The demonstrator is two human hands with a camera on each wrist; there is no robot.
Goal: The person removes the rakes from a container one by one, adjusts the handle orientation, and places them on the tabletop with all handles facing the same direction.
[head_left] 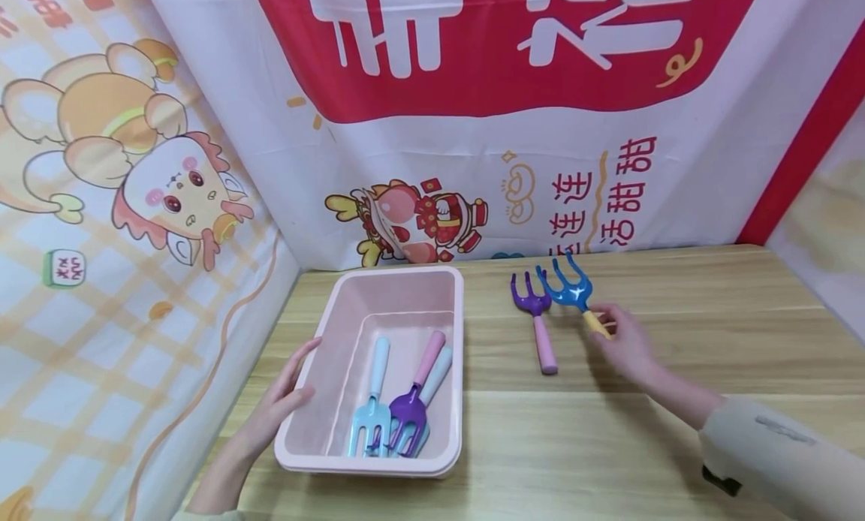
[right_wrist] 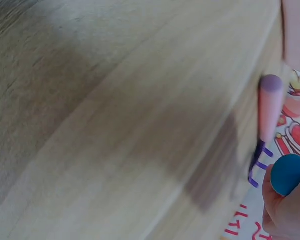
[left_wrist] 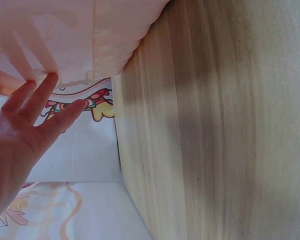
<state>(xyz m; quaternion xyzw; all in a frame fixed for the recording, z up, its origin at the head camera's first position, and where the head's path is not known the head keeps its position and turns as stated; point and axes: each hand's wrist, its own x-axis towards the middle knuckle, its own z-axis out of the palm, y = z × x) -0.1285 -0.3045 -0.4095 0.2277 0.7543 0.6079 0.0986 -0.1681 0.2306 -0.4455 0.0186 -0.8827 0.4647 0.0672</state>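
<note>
A pink plastic bin stands on the table, with light-blue hand forks and a purple hand fork with a pink handle lying inside, partly overlapping. My left hand touches the bin's left side with extended fingers; fingertips meet the outer wall in the left wrist view. My right hand grips the yellow handle of a blue hand fork, raised over the table. Just left of it lies another purple hand fork, tines toward the back. The handle's round blue end pokes out of the right hand.
The wooden table runs back to a white cloth printed with red lettering and a cartoon figure. A second patterned cloth hangs along the left side. The bin's raised rim surrounds the forks in it.
</note>
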